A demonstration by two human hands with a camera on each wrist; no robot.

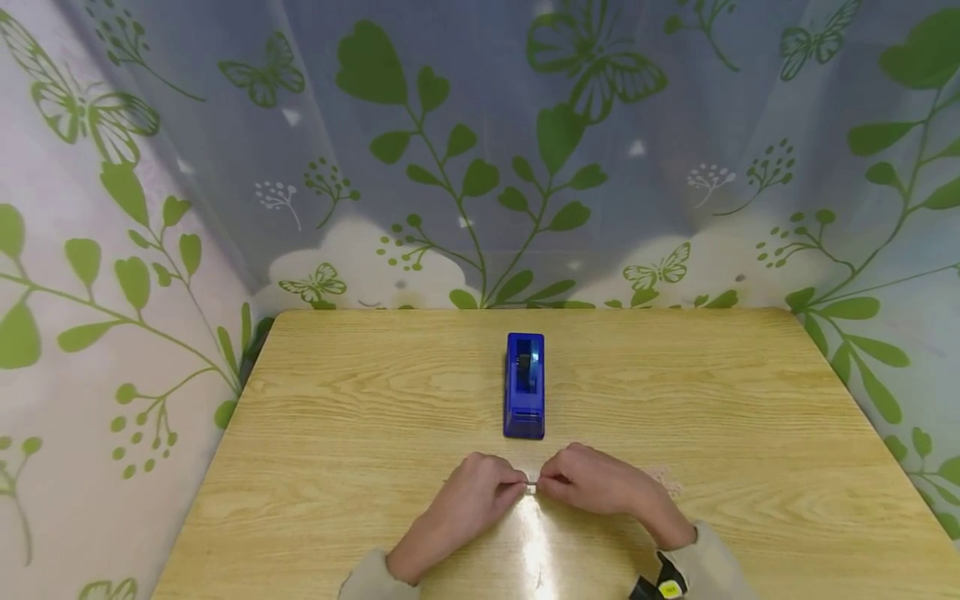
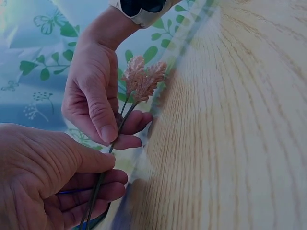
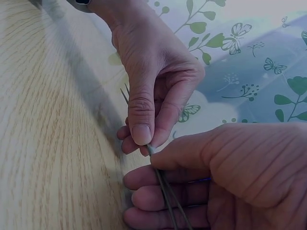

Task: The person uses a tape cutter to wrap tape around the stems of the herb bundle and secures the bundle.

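Note:
Two thin dark green stems with fuzzy pale pink flower heads (image 2: 140,79) run between my hands. My left hand (image 1: 480,492) pinches the stems (image 3: 168,194) between thumb and fingers, near the plain ends. With thumb and fingertips, my right hand (image 1: 596,482) pinches them on the flower side, a short gap away. In the head view a small shiny pale strip (image 1: 531,488) shows in that gap. The pink heads stick out beyond the right hand, faint against the wood. A blue tape dispenser (image 1: 524,423) stands on the table just beyond both hands.
The light wood table (image 1: 360,417) lies under both hands, its far edge against a curtain (image 1: 495,167) printed with green leaves and butterflies. Similar curtain hangs at the left and right sides. A black strap with a yellow piece (image 1: 670,588) is by the right sleeve.

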